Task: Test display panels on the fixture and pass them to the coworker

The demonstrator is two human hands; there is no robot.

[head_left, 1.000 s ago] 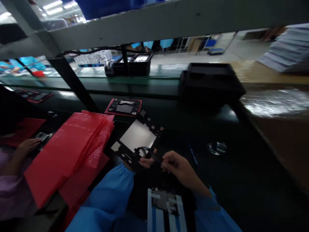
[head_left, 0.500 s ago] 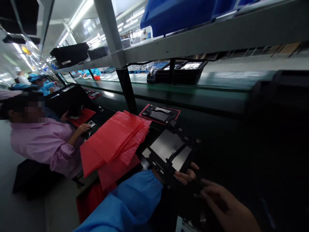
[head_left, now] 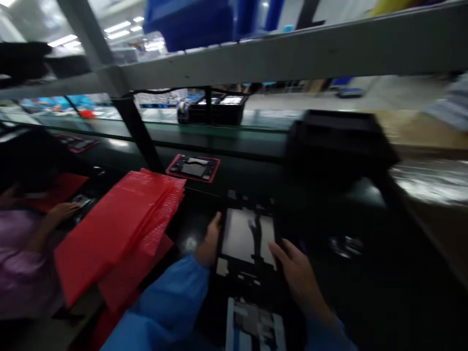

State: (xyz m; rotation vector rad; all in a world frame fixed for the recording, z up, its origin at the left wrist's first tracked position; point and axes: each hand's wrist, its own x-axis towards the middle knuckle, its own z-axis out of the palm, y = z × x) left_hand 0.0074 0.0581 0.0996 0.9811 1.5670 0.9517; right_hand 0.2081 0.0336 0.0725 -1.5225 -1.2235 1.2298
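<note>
The black frame (head_left: 246, 243) with its silvery panel sits centered in front of the person, just beyond a white-and-blue fixture (head_left: 254, 324). The left hand (head_left: 209, 241) stands narrow against the frame's left side, fingers pointing forward. The right hand (head_left: 298, 275) reaches in from the lower right, fingers spread along the right side. Blur prevents confirming a grip. Red bubble bags (head_left: 117, 234) lie left, toward a co-worker's hand (head_left: 62, 212).

1 left hand (head_left: 209, 241), 1 right hand (head_left: 298, 275), 1 black frame (head_left: 245, 273), 1 red-backed frame (head_left: 192, 168), 1 red bubble-bag stack (head_left: 120, 229), 1 black bin (head_left: 340, 146), 1 co-worker sleeve (head_left: 22, 258).
</note>
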